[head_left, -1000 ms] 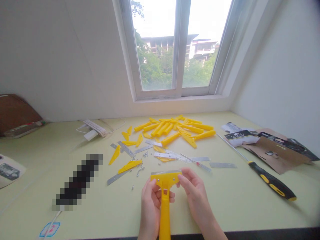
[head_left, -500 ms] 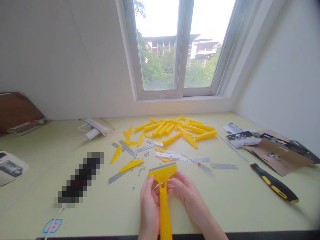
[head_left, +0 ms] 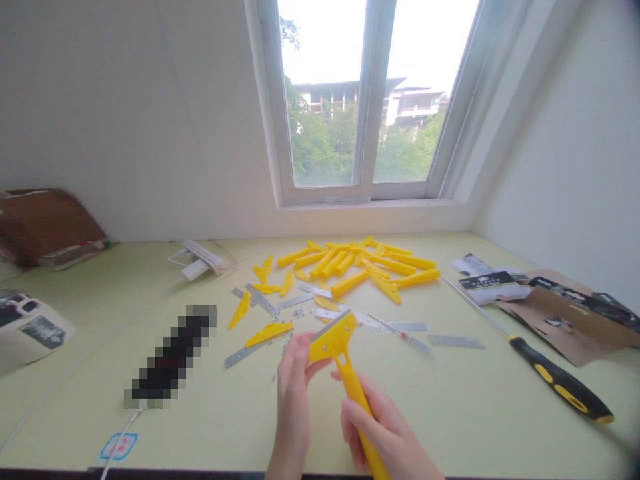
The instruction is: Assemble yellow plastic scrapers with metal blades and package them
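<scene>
A yellow scraper [head_left: 334, 339] with a metal blade along its far edge is held over the front of the table, its head tilted up to the right. My right hand [head_left: 376, 423] is closed round its handle. With bent fingers, my left hand [head_left: 295, 387] grips the left end of the scraper head. Beyond lie loose yellow blade covers [head_left: 269, 333], grey blades [head_left: 245, 355] and tiny screws [head_left: 299, 312]. A thin screwdriver with a red collar [head_left: 404, 335] rests among the blades. Farther back is a pile of yellow scraper handles [head_left: 350, 260].
On the right lie a long black-and-yellow screwdriver [head_left: 557, 380] and opened cardboard packaging [head_left: 565, 320]. To the left are a blurred-out dark object [head_left: 173, 360] with a cable, a white container [head_left: 35, 327], a power strip [head_left: 200, 257] and a brown box [head_left: 50, 223].
The scraper has turned, its head tipping up at the right. My right hand has moved from the head down to the handle; my left hand stays at the head's left end.
</scene>
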Demonstrator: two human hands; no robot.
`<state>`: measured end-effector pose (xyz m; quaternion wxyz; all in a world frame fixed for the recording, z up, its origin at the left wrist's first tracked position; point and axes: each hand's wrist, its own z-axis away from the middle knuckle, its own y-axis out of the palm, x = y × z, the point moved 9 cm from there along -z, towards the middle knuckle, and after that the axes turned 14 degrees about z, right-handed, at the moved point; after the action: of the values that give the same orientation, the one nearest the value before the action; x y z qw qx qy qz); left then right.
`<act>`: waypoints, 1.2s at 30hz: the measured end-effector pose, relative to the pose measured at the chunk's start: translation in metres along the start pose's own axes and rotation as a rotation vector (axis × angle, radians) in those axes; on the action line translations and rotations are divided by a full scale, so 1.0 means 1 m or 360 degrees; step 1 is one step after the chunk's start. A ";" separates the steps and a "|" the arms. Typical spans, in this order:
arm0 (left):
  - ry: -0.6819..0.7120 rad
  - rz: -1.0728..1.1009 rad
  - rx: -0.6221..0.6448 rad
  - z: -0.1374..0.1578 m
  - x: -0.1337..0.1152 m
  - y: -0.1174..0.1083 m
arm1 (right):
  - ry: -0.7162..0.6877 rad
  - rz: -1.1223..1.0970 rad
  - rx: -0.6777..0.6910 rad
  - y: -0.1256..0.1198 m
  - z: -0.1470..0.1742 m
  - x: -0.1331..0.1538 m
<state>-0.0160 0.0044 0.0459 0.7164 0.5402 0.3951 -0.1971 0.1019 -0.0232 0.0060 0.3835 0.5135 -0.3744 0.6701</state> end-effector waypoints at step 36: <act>-0.0084 -0.0641 0.0550 -0.010 0.010 0.028 | 0.0037 0.0225 -0.0119 -0.043 0.012 -0.010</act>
<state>0.0067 0.0245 0.0545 0.5699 0.5597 0.4363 -0.4141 0.1466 -0.0168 0.0033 0.3584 0.4632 -0.4300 0.6871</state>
